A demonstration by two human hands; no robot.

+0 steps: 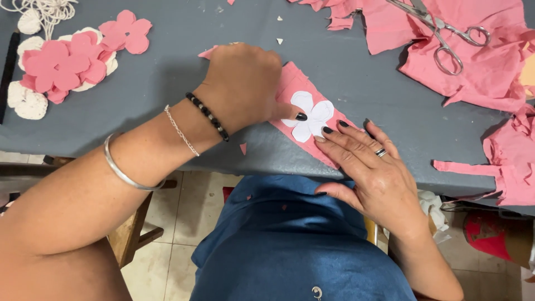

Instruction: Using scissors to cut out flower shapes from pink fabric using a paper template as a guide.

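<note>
Done: a pile of cut pink fabric flowers (67, 64) lies far left on the grey table (167, 83).
In hand: white paper flower template (309, 116) on a pink fabric strip (295, 83) at the table's near edge.
Left hand (245, 83): curled, fingertip pinning the template.
Right hand (370, 167): flat, fingers spread, pressing strip and template.
Left: this flower looks uncut; steel scissors (446, 33) lie apart on pink scraps (490, 72).

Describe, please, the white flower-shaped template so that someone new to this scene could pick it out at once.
Start at the grey table and find its near edge, where both hands press on a pink fabric strip. The white flower template lies on that strip between the left hand and right hand. Unlike the pink flowers far left, it is plain white.
</note>
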